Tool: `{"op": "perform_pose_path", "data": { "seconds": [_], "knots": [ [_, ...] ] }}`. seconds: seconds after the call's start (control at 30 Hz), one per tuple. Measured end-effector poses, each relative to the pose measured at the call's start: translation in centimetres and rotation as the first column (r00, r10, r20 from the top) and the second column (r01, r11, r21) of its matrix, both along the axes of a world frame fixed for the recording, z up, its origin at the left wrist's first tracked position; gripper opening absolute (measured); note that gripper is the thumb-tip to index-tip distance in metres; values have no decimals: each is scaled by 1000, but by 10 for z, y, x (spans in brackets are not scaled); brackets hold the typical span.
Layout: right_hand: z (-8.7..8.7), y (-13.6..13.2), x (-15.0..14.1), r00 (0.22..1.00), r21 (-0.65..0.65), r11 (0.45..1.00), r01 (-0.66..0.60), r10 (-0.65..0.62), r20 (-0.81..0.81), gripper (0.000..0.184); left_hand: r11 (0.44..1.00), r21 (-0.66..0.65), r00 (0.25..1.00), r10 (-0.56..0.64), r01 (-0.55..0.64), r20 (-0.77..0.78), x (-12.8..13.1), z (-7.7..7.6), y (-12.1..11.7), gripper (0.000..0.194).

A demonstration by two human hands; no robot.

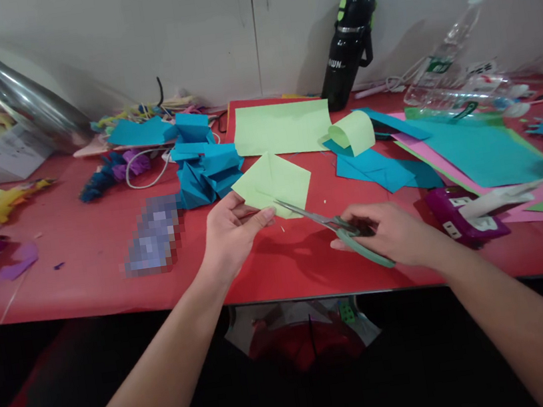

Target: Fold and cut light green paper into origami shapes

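Observation:
My left hand pinches the lower left edge of a light green sheet of paper, which has five corners and crease lines across it. In my right hand is a pair of scissors with green handles, fingers wrapped through the loops. The blades point left and lie against the lower part of the green paper, close to my left thumb. Whether the blades are parted I cannot tell. Folded blue paper pieces sit just beyond my left hand.
A light green sheet lies at the back, beside a curled green strip. Blue sheets and a purple power strip are at right. A black bottle and clear plastic bottles stand or lie along the wall.

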State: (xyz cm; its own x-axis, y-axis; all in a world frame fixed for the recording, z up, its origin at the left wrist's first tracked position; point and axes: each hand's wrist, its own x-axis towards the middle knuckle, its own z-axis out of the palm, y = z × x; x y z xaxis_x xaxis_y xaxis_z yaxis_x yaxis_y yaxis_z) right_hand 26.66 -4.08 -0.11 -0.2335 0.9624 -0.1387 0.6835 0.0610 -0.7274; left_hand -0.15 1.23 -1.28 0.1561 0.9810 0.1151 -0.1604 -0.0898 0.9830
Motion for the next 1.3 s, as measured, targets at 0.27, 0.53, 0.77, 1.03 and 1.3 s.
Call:
{"op": "perform_pose_path", "data": {
  "seconds": [0.27,0.53,0.77,1.03,1.3],
  "knots": [
    [-2,0,-2,1000,-22,1000,15,-15,2,38,1000,15,1000,2,-2,-9,-1,-1,1,49],
    [-3,-1,-4,1000,-10,1000,6,-6,-16,42,1000,19,1000,-9,10,-29,-2,0,1,49],
    [-2,-1,-3,1000,-20,1000,-7,7,-8,38,1000,19,999,-6,7,-54,-1,1,1,49],
    [-3,-1,-7,999,-27,1000,-2,1,-42,35,1000,22,998,-8,10,-57,0,0,1,49],
    [-5,-2,-10,999,-25,999,30,-31,-42,38,1000,20,999,-16,17,-42,-1,2,1,49]
  ]
}}
